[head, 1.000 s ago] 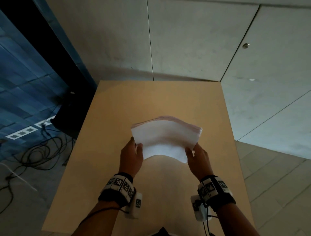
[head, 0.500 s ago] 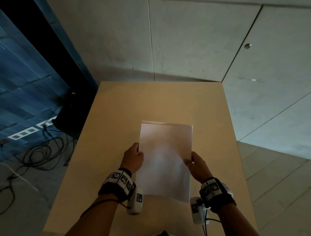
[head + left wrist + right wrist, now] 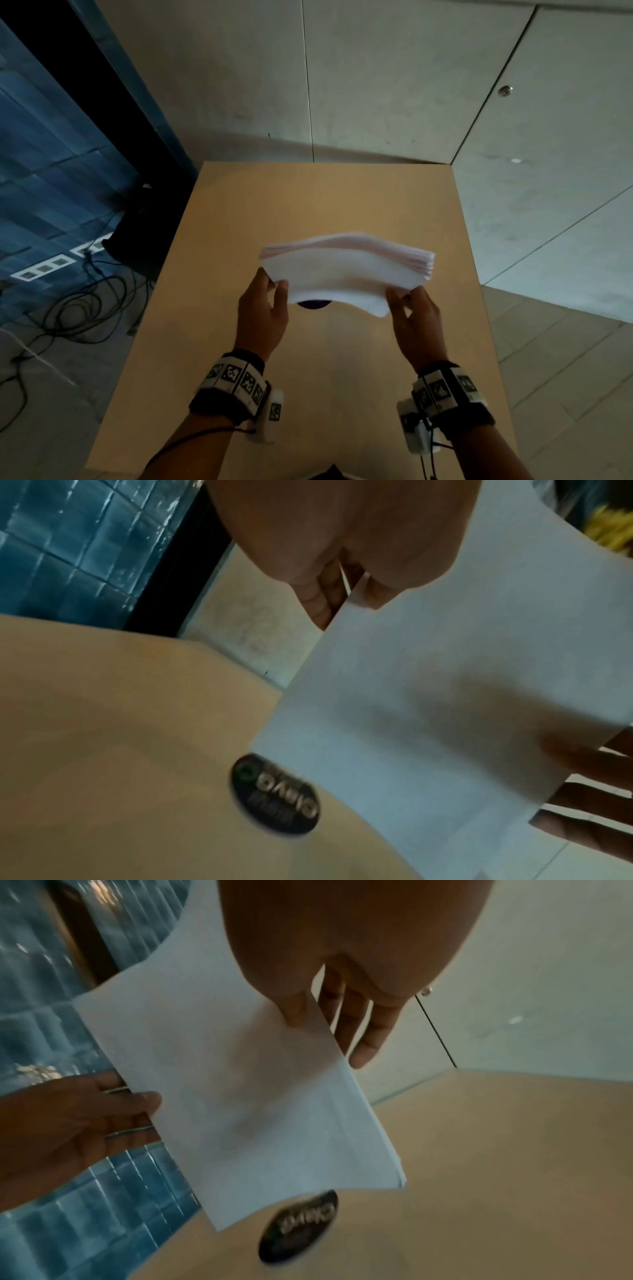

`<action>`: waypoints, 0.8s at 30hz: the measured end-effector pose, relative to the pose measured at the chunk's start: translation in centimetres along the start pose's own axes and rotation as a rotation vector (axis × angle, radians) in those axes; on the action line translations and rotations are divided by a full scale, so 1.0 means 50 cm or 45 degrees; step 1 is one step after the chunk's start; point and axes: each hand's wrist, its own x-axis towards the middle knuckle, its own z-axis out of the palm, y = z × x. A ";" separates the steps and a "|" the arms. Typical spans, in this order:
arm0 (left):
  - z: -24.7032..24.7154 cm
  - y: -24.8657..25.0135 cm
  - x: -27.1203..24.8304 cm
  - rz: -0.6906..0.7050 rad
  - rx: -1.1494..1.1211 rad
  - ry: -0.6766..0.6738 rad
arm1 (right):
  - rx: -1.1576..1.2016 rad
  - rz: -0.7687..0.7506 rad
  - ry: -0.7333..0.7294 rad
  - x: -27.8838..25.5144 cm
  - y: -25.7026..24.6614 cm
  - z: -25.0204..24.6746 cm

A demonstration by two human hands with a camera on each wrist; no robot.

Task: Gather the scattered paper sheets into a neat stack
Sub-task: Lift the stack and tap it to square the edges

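Observation:
A stack of white paper sheets (image 3: 342,274) hangs in the air over the middle of the tan table (image 3: 308,205). It sags in a curve, and its layered edges show at the far right corner. My left hand (image 3: 274,282) pinches the stack's near left side, thumb on top and fingers beneath. My right hand (image 3: 406,294) pinches the near right corner the same way. The left wrist view shows the paper stack (image 3: 445,723) from below, the left hand (image 3: 342,593) at its edge. In the right wrist view the paper stack (image 3: 240,1083) runs from the right hand (image 3: 308,1015) to the left.
A dark oval sticker (image 3: 313,304) lies on the table under the stack, also seen as the sticker (image 3: 274,796) from the left wrist. Cables (image 3: 85,301) trail over the floor left of the table. A concrete wall (image 3: 376,85) stands behind it.
Half a second ago the stack's broad face was turned towards me and reached nearer my body. It has since tipped away and lifted, sagging as it did a second ago. Both hands kept hold.

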 end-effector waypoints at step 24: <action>0.012 -0.011 -0.003 -0.176 0.129 -0.108 | -0.214 0.182 -0.216 0.011 0.018 0.009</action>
